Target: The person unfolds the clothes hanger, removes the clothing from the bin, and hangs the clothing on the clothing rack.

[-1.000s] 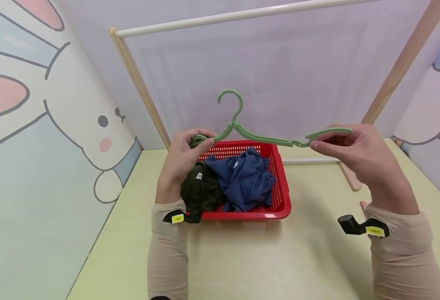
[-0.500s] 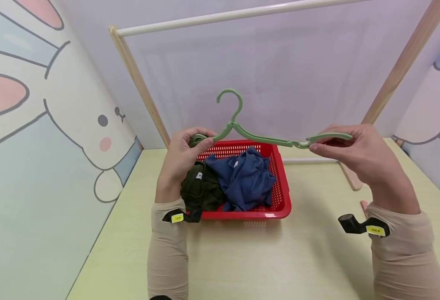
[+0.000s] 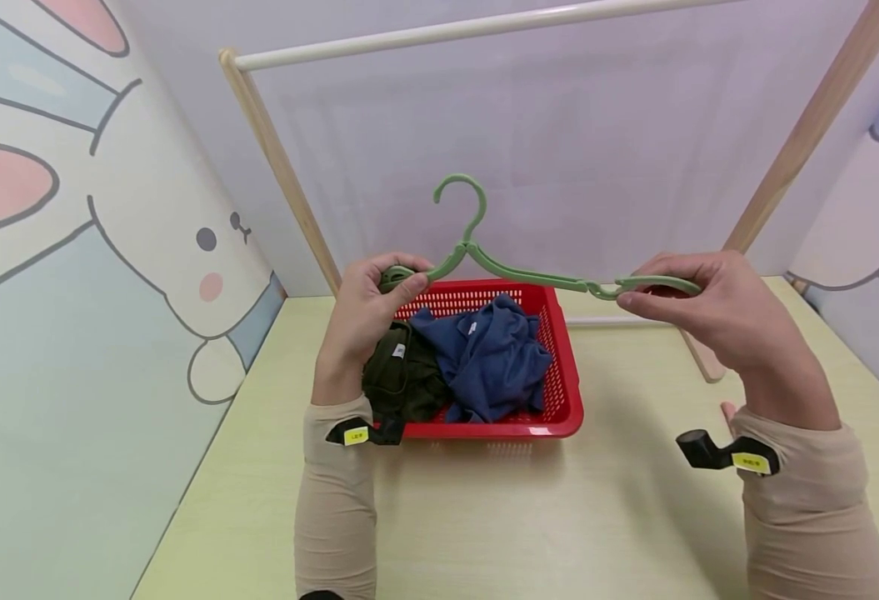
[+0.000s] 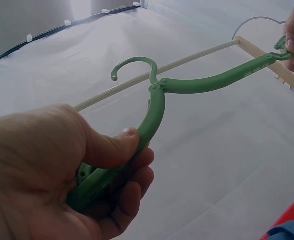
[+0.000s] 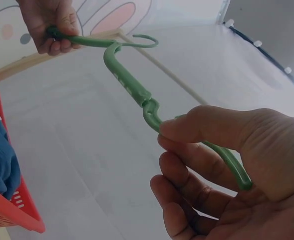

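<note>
A green folding clothes hanger [image 3: 525, 275] is held up above the back of the red basket, its hook pointing upward. My left hand [image 3: 364, 312] grips the hanger's left arm, the thumb lying along it in the left wrist view. At the other side my right hand [image 3: 724, 312] pinches the right arm's jointed end section between thumb and index finger. That section reaches back across the palm in the right wrist view, where the other fingers are loosely bent. The left arm's outer end is partly hidden by my left hand.
In the red basket [image 3: 570, 400] lie a blue garment [image 3: 495, 358] and a dark green garment [image 3: 409, 383]. Behind it stands a rack with a white rail [image 3: 439, 33] and wooden posts. A pink-tipped object [image 3: 728, 410] is partly hidden by my right sleeve.
The end section in my right hand has tilted down at its outer tip, lying closer in line with the arm. My left hand stays nearly still.
</note>
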A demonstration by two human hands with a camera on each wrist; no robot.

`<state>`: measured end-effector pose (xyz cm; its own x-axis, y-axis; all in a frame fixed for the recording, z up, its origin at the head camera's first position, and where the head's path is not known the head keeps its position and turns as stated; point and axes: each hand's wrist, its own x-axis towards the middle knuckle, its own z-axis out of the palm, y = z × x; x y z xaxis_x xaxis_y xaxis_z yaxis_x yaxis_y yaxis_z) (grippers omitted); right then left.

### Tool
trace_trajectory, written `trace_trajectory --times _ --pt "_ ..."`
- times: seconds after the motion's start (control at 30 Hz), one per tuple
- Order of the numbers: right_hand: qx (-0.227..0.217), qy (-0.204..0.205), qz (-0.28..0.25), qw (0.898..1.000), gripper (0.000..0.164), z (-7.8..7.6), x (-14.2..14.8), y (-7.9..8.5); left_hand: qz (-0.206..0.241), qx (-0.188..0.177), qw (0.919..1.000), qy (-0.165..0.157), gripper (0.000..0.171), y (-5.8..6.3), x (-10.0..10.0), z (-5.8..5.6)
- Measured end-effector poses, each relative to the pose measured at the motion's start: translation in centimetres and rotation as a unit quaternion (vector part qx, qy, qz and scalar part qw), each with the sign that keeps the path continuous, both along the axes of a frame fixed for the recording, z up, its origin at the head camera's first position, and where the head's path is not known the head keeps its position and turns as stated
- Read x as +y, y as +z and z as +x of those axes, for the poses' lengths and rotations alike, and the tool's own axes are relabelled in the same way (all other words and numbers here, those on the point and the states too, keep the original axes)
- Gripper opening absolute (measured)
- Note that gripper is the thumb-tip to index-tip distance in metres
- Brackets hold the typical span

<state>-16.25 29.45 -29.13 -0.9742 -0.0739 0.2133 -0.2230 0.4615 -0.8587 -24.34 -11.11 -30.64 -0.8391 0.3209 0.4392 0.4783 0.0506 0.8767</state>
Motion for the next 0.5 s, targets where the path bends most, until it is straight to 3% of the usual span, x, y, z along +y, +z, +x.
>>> trace_trajectory --times 0.5 --pt "-0.010 0.000 0.004 1.000 0.016 -0.24 -0.32 -0.01 0.011 0.000 0.9999 0.000 0.018 0.14 0.48 0.24"
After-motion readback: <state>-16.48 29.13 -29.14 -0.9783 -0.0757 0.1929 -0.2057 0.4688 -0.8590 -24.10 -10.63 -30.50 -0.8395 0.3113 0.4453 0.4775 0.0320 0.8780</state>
